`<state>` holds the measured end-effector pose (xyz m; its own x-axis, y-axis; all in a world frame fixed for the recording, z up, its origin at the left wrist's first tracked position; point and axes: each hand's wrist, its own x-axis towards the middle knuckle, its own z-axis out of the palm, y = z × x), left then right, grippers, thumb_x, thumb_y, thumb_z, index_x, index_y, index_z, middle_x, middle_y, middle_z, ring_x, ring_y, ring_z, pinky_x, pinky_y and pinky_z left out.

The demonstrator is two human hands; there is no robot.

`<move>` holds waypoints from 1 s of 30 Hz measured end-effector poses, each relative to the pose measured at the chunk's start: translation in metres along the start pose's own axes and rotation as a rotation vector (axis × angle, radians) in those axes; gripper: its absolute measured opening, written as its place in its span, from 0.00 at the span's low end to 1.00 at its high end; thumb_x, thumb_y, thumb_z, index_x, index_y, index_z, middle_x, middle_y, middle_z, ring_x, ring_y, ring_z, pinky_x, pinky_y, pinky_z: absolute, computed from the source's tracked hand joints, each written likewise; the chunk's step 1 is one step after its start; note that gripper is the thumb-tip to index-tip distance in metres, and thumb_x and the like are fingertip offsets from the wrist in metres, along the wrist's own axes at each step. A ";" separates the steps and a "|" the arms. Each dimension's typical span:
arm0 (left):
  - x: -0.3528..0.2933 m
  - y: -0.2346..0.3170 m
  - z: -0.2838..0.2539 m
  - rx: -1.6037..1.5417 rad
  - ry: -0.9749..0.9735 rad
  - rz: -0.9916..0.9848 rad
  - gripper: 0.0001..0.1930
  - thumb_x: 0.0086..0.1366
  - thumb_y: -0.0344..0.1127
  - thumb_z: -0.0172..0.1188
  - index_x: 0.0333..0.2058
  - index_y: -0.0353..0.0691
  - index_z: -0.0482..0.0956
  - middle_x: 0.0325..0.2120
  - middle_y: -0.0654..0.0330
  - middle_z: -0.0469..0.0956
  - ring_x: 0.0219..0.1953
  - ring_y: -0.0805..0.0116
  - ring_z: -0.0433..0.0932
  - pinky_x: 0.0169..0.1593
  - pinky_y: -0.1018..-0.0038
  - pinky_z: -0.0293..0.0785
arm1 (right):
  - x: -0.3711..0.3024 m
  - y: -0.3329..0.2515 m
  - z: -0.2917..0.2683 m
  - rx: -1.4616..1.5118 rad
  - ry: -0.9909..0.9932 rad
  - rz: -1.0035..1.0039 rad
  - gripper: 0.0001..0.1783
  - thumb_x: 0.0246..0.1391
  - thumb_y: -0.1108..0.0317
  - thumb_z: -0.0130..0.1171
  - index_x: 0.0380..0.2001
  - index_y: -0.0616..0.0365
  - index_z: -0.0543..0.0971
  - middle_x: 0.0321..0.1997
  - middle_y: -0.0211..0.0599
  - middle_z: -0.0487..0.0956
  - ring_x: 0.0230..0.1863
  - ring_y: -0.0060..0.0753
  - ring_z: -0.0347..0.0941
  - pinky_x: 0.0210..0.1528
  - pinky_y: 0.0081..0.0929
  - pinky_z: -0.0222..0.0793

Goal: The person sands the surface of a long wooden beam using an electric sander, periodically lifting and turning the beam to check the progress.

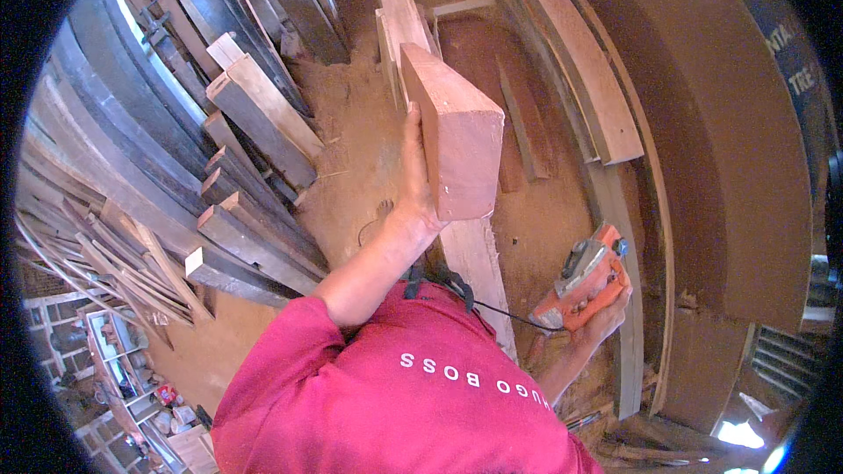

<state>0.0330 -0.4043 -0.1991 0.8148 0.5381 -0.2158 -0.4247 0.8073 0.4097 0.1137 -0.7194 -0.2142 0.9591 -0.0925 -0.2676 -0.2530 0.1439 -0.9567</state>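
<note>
Your left hand (415,174) grips the wooden block (468,154) along its left side. Right of the block, your right hand (606,319) clasps an orange power tool (590,283).

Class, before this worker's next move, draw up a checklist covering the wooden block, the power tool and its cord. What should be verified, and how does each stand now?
1. Wooden block in hand: ok; the left hand has it by its left side.
2. Orange power tool in hand: ok; the right hand holds it.
3. Tool apart from block: ok; a gap shows between them.
4. Black cord well clear of the body: not ok; it runs close by the red shirt near the waist.
5. Tool switched off: cannot tell.
6. Block supported underneath: cannot tell; its underside is hidden.
</note>
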 end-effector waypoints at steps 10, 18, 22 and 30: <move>-0.012 0.009 0.018 -0.111 0.049 -0.049 0.37 0.67 0.72 0.46 0.57 0.45 0.73 0.46 0.56 0.80 0.46 0.64 0.82 0.49 0.65 0.81 | 0.002 -0.001 -0.009 -0.005 0.078 0.191 0.26 0.67 0.44 0.45 0.54 0.49 0.79 0.58 0.37 0.76 0.53 0.40 0.75 0.48 0.37 0.76; -0.008 0.019 0.010 -0.066 0.099 -0.324 0.44 0.60 0.74 0.55 0.63 0.46 0.68 0.52 0.52 0.76 0.54 0.58 0.76 0.55 0.57 0.75 | 0.019 0.004 -0.015 -0.178 0.156 0.021 0.30 0.69 0.42 0.41 0.57 0.52 0.76 0.52 0.37 0.78 0.35 0.29 0.78 0.26 0.24 0.73; -0.010 -0.014 -0.057 0.441 0.378 -0.437 0.37 0.57 0.68 0.61 0.56 0.47 0.74 0.50 0.52 0.78 0.50 0.53 0.77 0.55 0.57 0.74 | 0.012 0.003 -0.011 -0.261 0.110 0.152 0.30 0.69 0.41 0.42 0.58 0.53 0.76 0.56 0.40 0.76 0.47 0.37 0.77 0.39 0.33 0.78; 0.126 -0.029 -0.179 0.323 0.458 -0.348 0.30 0.59 0.49 0.60 0.58 0.43 0.67 0.40 0.57 0.76 0.42 0.61 0.79 0.40 0.58 0.79 | 0.016 0.025 -0.016 -0.090 0.164 0.088 0.30 0.67 0.40 0.45 0.54 0.50 0.79 0.57 0.34 0.76 0.54 0.35 0.73 0.50 0.37 0.73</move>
<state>0.0779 -0.3167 -0.3969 0.6023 0.3649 -0.7100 0.0314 0.8779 0.4778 0.1204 -0.7325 -0.2445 0.9013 -0.2435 -0.3584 -0.3520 0.0707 -0.9333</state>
